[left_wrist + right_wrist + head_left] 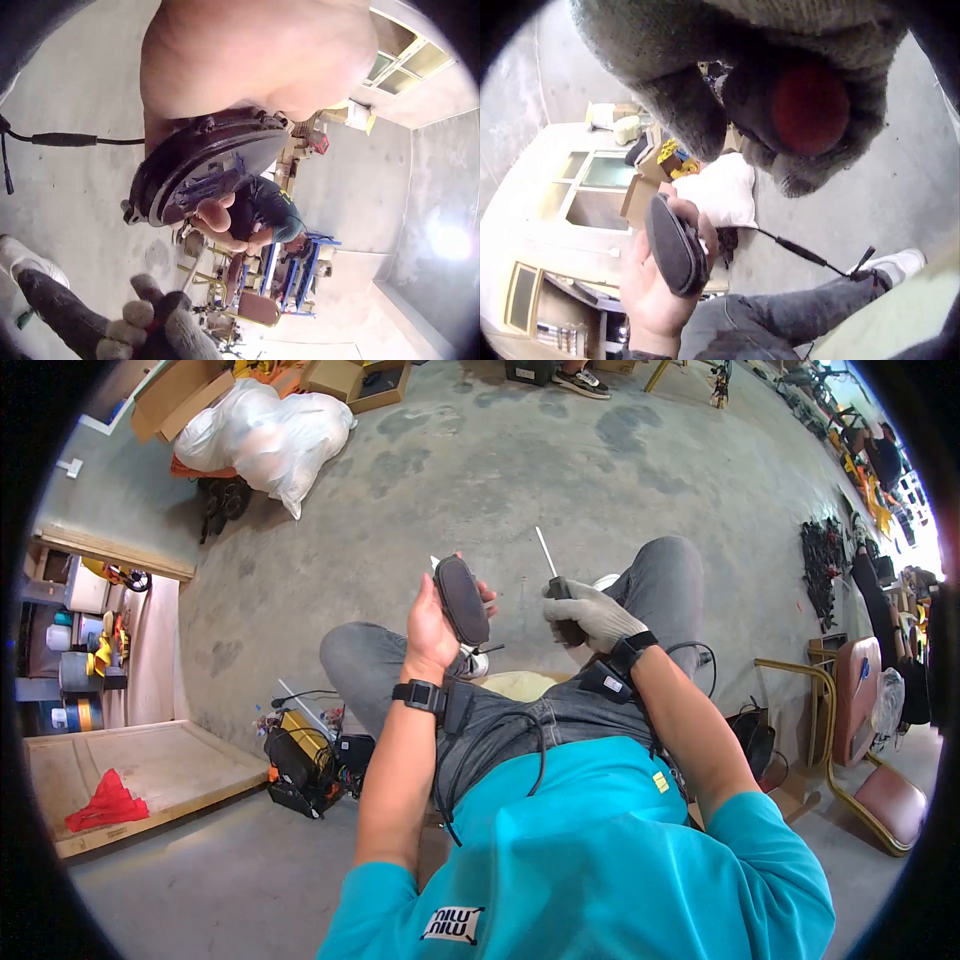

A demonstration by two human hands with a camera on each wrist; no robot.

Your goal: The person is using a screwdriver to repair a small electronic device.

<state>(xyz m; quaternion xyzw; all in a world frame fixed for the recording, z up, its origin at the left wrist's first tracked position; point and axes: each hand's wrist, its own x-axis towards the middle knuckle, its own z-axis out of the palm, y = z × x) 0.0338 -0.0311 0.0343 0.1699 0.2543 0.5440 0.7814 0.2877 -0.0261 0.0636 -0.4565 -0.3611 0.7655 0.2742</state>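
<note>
A dark oval part (462,600) with a glossy face (217,176) lies in the bare left hand (432,622), its fingers and thumb round the edges. Small lugs stick out along its rim in the left wrist view. In the gloved right hand (597,618) is a screwdriver (565,603), gripped by its dark handle, with the shaft pointing up and away from the body. The handle's red end (811,110) faces the right wrist camera. Part and screwdriver are apart. A black cable (801,252) is seen beyond the left hand in the right wrist view.
White plastic bags (262,440) and cardboard boxes stand at the upper left. A wooden panel (160,775) with a red cloth (108,802) is at the left. Black equipment (300,760) lies beside the seated person's leg; a folding chair (858,700) is at the right.
</note>
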